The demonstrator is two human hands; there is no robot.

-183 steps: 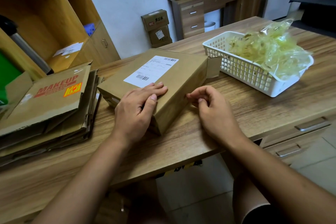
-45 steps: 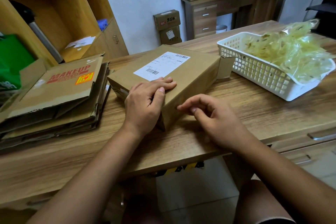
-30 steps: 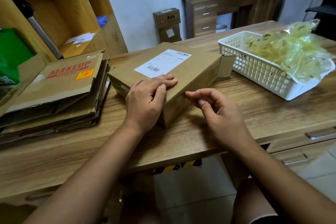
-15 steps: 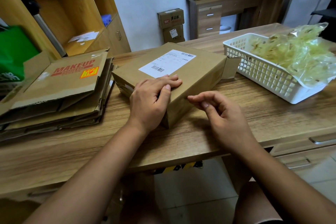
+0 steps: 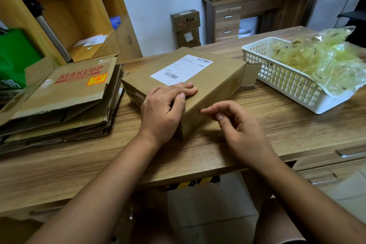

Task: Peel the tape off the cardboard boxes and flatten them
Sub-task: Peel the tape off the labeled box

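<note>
A brown cardboard box [image 5: 215, 79] with a white shipping label [image 5: 181, 69] lies on the wooden table [image 5: 293, 127]; a flap [image 5: 250, 74] stands open at its right end. My left hand [image 5: 164, 109] rests flat on the box's near top corner, thumb along the edge. My right hand [image 5: 237, 127] hovers at the box's front side with loosely curled fingers, the index tip at the cardboard. I see no tape between its fingers. To the left sits a stack of flattened boxes [image 5: 65, 101], the top one printed MAKEUP.
A white plastic basket [image 5: 287, 83] at the right holds a wad of peeled yellowish tape [image 5: 320, 59]. A green bag [image 5: 13, 55] and wooden shelves stand at the left. More sealed boxes [image 5: 186, 25] sit on the floor by the wall and on a far desk.
My right hand has drawn slightly back from the box's front side, its fingers loosening. The left hand stays pressed on the box top. The box has not moved.
</note>
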